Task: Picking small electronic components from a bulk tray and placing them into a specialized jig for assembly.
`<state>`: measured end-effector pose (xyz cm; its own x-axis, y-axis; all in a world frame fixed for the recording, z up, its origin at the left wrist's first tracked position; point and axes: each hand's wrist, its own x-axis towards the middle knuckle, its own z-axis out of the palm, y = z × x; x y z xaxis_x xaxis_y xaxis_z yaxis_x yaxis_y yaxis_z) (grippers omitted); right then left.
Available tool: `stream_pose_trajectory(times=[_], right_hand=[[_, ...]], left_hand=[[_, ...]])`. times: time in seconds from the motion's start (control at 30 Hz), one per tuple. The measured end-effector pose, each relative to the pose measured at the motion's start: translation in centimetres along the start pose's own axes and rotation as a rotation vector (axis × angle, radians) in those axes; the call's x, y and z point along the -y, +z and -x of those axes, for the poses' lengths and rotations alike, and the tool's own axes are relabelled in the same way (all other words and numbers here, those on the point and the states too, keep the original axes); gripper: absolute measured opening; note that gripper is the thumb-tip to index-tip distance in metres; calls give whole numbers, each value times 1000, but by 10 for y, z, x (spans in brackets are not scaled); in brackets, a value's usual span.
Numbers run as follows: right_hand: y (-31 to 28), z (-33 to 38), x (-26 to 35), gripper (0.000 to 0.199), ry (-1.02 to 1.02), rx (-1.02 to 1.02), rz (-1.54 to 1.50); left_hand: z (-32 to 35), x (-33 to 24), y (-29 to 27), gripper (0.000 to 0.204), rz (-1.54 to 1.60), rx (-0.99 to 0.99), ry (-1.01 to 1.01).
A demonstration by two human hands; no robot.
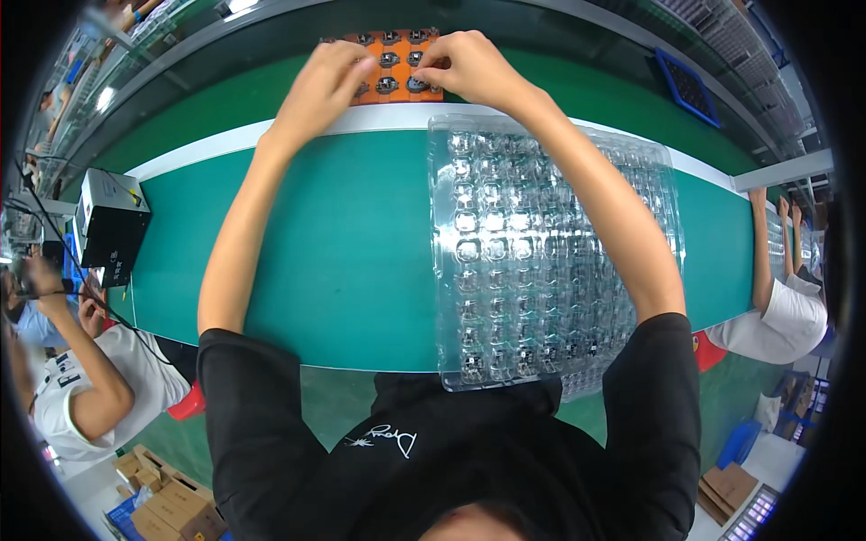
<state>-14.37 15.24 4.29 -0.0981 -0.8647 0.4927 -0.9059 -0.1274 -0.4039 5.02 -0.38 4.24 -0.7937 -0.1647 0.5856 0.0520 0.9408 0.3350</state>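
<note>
An orange fixture tray (379, 94) with rows of small dark metal-and-black parts lies at the far side of the bench. Over its left edge is my left hand (327, 83), fingers bent in and drawn together; whatever may be between them is hidden. My right hand (469, 67) reaches the tray's right side, thumb and forefinger pinched on a small dark grey part (416, 84) in the near right spot. Under my right forearm lies a clear plastic blister tray (492, 221) with many pockets; small dark parts sit in its row nearest me.
A green bench mat (352, 252) spreads before me, with a pale rail (388, 117) along its far side. At left stands a black and white box (113, 216) with cables. A blue tray (686, 87) lies far right. Other people work at both sides.
</note>
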Motion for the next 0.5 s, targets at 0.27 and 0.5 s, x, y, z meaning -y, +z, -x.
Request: stream_pose_trajectory(times=[0.27,0.5], right_hand=[[14,-9,13,16,135,91,10],[21,-17,15,17,91,116,104]], left_hand=[[38,43,-38,32,9,-205,-269],[53,59,-31,34,132,-204,-452]])
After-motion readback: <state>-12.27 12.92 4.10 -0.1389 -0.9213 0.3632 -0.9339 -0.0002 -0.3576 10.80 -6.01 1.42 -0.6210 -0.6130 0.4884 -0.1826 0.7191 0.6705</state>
